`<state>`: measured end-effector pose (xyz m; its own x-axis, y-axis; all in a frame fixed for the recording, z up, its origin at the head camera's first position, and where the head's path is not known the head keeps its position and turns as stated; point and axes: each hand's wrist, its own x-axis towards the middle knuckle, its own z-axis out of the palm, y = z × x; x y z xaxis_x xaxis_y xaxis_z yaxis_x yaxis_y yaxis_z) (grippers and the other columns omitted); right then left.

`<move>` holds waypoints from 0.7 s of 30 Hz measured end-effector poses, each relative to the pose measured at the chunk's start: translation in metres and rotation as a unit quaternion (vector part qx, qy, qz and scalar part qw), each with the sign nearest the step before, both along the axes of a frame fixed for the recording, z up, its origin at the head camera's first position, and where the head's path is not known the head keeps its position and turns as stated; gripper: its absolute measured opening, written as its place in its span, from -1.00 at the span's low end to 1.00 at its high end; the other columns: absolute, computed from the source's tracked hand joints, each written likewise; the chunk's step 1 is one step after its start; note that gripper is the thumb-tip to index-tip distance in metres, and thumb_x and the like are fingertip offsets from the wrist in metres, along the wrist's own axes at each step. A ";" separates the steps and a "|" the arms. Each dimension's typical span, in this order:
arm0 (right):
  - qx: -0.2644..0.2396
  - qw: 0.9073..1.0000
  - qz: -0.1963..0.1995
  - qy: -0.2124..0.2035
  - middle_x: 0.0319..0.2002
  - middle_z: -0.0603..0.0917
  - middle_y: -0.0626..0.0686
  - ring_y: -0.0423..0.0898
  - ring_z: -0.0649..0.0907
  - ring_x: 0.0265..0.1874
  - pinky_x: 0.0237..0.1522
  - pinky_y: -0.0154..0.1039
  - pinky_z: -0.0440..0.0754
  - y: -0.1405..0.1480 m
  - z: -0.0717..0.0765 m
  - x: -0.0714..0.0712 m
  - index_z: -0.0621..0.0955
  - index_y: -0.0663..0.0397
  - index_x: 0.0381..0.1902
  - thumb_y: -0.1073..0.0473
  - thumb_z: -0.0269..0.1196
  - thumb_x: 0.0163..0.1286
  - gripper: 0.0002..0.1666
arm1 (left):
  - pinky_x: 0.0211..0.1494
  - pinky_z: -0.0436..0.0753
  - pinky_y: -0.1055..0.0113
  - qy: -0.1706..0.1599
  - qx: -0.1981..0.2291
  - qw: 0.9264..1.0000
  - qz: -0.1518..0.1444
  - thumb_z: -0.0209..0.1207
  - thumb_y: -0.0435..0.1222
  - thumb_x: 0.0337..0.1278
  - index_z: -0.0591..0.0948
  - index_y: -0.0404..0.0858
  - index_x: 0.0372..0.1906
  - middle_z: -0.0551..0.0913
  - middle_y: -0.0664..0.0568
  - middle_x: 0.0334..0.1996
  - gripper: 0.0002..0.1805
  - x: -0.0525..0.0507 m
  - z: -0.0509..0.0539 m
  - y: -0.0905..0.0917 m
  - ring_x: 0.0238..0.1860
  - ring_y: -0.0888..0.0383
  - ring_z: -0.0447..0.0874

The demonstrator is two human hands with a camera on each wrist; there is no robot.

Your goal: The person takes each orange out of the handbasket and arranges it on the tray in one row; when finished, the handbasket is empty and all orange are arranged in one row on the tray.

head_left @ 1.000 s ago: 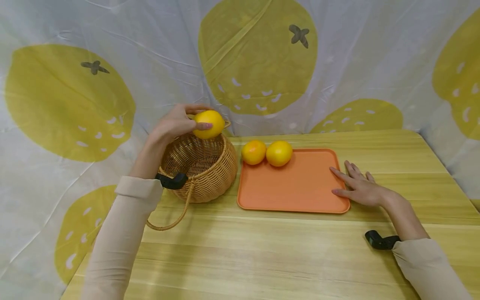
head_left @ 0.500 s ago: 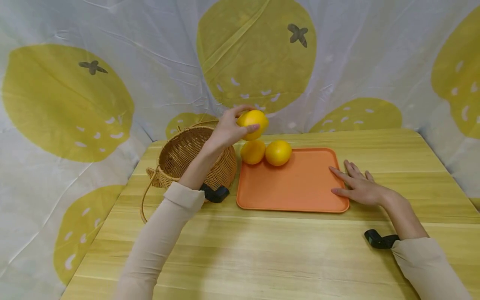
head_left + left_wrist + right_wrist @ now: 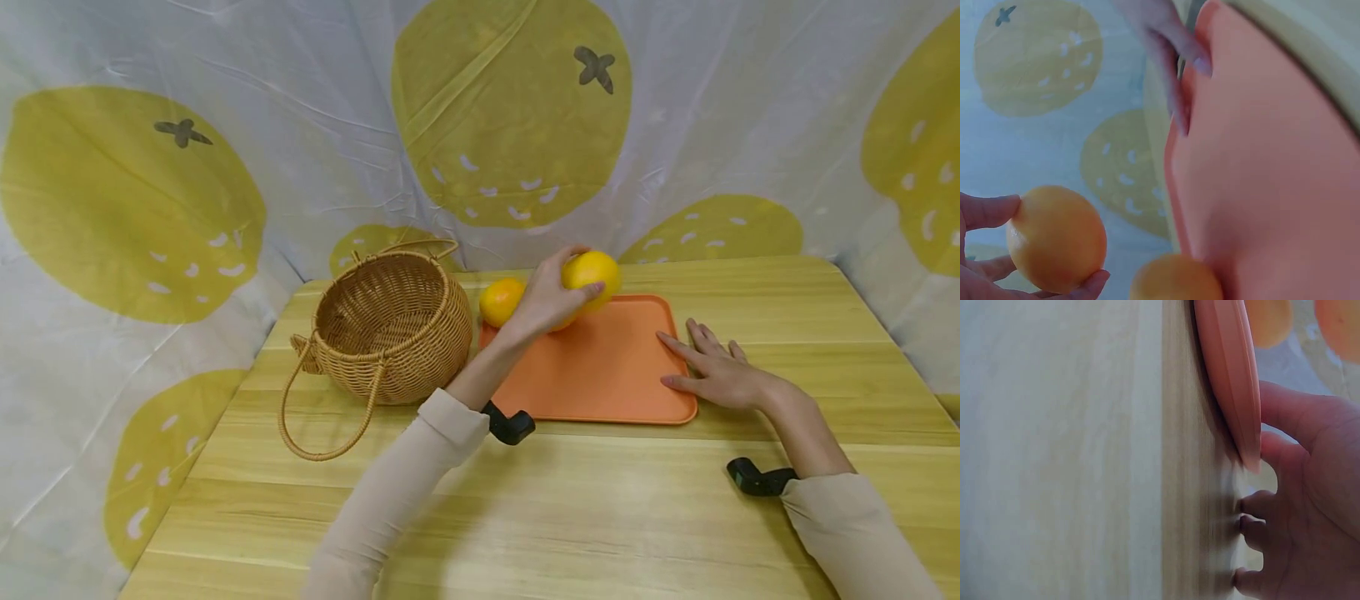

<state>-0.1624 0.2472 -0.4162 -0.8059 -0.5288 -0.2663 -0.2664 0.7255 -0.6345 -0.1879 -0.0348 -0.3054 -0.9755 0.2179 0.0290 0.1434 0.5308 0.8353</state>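
Observation:
My left hand (image 3: 551, 296) grips a yellow-orange orange (image 3: 594, 273) between thumb and fingers, above the far part of an orange tray (image 3: 615, 375). In the left wrist view the held orange (image 3: 1057, 240) is clear of the tray. Another orange (image 3: 501, 302) lies at the tray's far left corner. Beside it, a further orange (image 3: 1175, 281) is mostly covered by my left hand in the head view. My right hand (image 3: 723, 375) has its fingers spread at the tray's right edge. Its thumb and index finger touch the rim, and the other fingertips rest on the table.
Left of the tray stands a round wicker basket (image 3: 442, 358), its open top showing no fruit inside. One looped handle (image 3: 318, 457) hangs down towards the front, the other lies at the back. A lemon-print cloth (image 3: 510, 108) hangs behind the wooden table (image 3: 600, 517).
My left hand has carried the orange rightward from above the basket, past the two lying oranges, then lower over the tray. My right hand stays at the tray's edge.

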 end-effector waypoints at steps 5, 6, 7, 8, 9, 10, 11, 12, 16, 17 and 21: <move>0.003 1.000 0.001 0.000 0.60 -0.42 0.50 0.51 -0.39 0.57 0.37 0.60 -0.50 0.000 0.000 0.000 0.00 0.08 0.69 -0.22 0.17 0.55 0.01 | 0.16 0.64 0.15 0.001 -0.003 1.000 0.006 0.33 -0.23 0.33 0.47 -0.11 0.45 0.55 -0.09 0.35 -0.38 0.005 -0.021 0.030 0.22 -0.04 0.57; 0.001 1.000 0.001 0.002 0.60 -0.41 0.50 0.51 -0.39 0.57 0.37 0.60 -0.51 0.000 -0.001 0.000 0.00 0.07 0.69 -0.22 0.17 0.55 0.01 | 0.19 0.62 0.15 0.002 -0.004 1.000 0.011 0.34 -0.23 0.32 0.48 -0.11 0.45 0.56 -0.09 0.34 -0.38 0.006 -0.026 0.035 0.24 -0.04 0.56; -0.003 1.000 0.001 0.004 0.60 -0.41 0.51 0.51 -0.40 0.56 0.36 0.61 -0.51 0.001 -0.002 -0.001 0.00 0.05 0.69 -0.23 0.17 0.55 0.01 | 0.22 0.61 0.14 0.001 -0.001 1.000 0.015 0.34 -0.23 0.32 0.48 -0.11 0.45 0.55 -0.09 0.34 -0.38 0.006 -0.030 0.041 0.26 -0.03 0.55; -0.008 1.000 0.001 0.006 0.60 -0.41 0.51 0.51 -0.40 0.56 0.35 0.61 -0.52 0.002 -0.003 -0.001 0.00 0.02 0.70 -0.24 0.17 0.55 0.01 | 0.25 0.60 0.13 -0.001 -0.001 1.000 0.022 0.35 -0.22 0.31 0.49 -0.10 0.45 0.54 -0.09 0.34 -0.38 0.007 -0.035 0.047 0.26 -0.03 0.54; -0.012 1.000 -0.001 0.009 0.60 -0.41 0.49 0.49 -0.40 0.57 0.35 0.61 -0.52 0.002 -0.005 -0.001 0.01 -0.03 0.70 -0.25 0.16 0.54 0.00 | 0.26 0.59 0.13 -0.006 -0.001 1.000 0.029 0.35 -0.21 0.31 0.48 -0.08 0.45 0.54 -0.09 0.33 -0.38 0.008 -0.039 0.052 0.27 -0.02 0.52; -0.015 1.000 -0.003 0.013 0.61 -0.41 0.48 0.47 -0.41 0.57 0.35 0.60 -0.53 0.003 -0.008 -0.002 0.00 -0.09 0.70 -0.26 0.16 0.54 0.00 | 0.25 0.59 0.14 -0.008 -0.001 0.999 0.035 0.36 -0.21 0.31 0.49 -0.07 0.44 0.54 -0.09 0.31 -0.38 0.008 -0.043 0.057 0.25 -0.02 0.53; -0.020 1.000 -0.002 0.016 0.61 -0.42 0.48 0.48 -0.42 0.57 0.34 0.61 -0.54 0.004 -0.009 -0.002 0.00 -0.11 0.70 -0.27 0.16 0.54 0.00 | 0.24 0.59 0.16 -0.010 -0.001 0.999 0.042 0.36 -0.20 0.30 0.49 -0.07 0.44 0.55 -0.09 0.29 -0.38 0.008 -0.047 0.061 0.22 -0.01 0.54; -0.024 1.000 -0.002 0.017 0.60 -0.41 0.50 0.48 -0.42 0.57 0.33 0.61 -0.54 0.004 -0.009 -0.002 0.01 -0.11 0.70 -0.26 0.17 0.53 -0.01 | 0.20 0.60 0.17 -0.012 0.001 0.999 0.050 0.37 -0.20 0.30 0.50 -0.06 0.43 0.56 -0.09 0.28 -0.38 0.008 -0.051 0.065 0.19 -0.01 0.55; -0.014 1.000 -0.005 0.009 0.60 -0.41 0.50 0.49 -0.40 0.57 0.34 0.61 -0.54 0.001 -0.005 -0.001 0.03 0.00 0.69 -0.26 0.17 0.53 0.01 | 0.18 0.62 0.18 -0.027 0.013 0.997 0.077 0.37 -0.20 0.30 0.50 -0.03 0.43 0.54 -0.05 0.29 -0.39 0.008 -0.066 0.080 0.15 0.03 0.55; -0.011 1.000 -0.005 0.005 0.59 -0.40 0.52 0.50 -0.39 0.57 0.34 0.61 -0.52 0.000 -0.001 -0.001 0.04 0.08 0.68 -0.26 0.17 0.54 0.02 | 0.20 0.62 0.18 -0.029 0.017 0.996 0.083 0.37 -0.20 0.30 0.50 -0.03 0.43 0.53 -0.03 0.30 -0.39 0.009 -0.069 0.083 0.17 0.05 0.55; 0.010 1.000 -0.009 0.001 0.60 -0.39 0.51 0.51 -0.36 0.57 0.37 0.61 -0.49 -0.002 0.002 0.000 0.04 0.21 0.66 -0.24 0.17 0.54 0.03 | 0.27 0.60 0.17 -0.040 0.018 0.993 0.106 0.35 -0.17 0.33 0.46 0.00 0.46 0.50 0.01 0.31 -0.37 0.010 -0.079 0.093 0.20 0.08 0.52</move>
